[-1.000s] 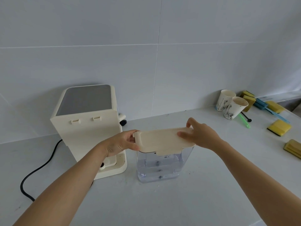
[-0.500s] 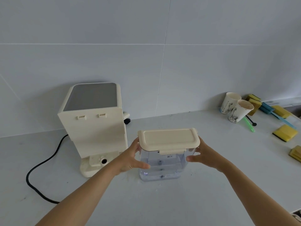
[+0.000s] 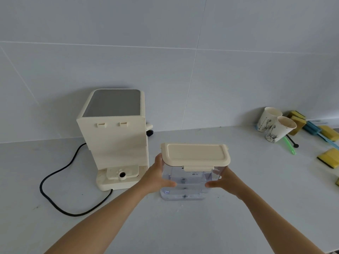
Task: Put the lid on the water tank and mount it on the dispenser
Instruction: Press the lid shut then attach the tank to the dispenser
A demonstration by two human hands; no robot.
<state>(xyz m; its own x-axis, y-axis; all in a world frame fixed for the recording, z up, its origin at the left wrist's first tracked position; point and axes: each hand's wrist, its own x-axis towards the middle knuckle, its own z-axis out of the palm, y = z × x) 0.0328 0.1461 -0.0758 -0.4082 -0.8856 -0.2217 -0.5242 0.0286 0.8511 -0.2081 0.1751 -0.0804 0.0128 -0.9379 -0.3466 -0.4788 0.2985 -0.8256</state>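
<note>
A clear plastic water tank stands on the white counter, with a cream lid sitting flat on top of it. My left hand grips the tank's left side and my right hand grips its right side. Just to the left stands the cream dispenser with its back toward me. Its low base has a round inlet hole and nothing on it.
A black power cord loops across the counter left of the dispenser. Two paper cups, yellow sponges and a green utensil lie at the far right. A tiled wall runs behind.
The lid went from being held above the tank to resting on it. Both hands dropped from the lid to the tank's sides.
</note>
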